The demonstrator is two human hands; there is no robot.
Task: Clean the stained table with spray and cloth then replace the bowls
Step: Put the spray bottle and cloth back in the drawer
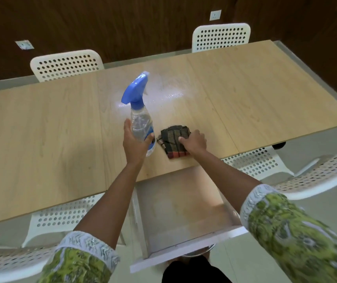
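Observation:
My left hand (pixel 135 142) grips a clear spray bottle (pixel 141 123) with a blue trigger head, upright over the middle of the light wooden table (pixel 40 127). To its right lies a dark checked cloth (pixel 173 139), folded, near the table's front edge. My right hand (pixel 195 142) rests on the cloth's right side with fingers curled onto it. A wet, shiny patch (pixel 169 94) spreads on the table beyond the bottle. No bowls are in view.
An open drawer (pixel 184 211) juts out from under the table's front edge toward me. White perforated chairs stand around: two at the far side (pixel 67 64) (pixel 220 36), others at the near left (pixel 57 217) and right (pixel 306 174).

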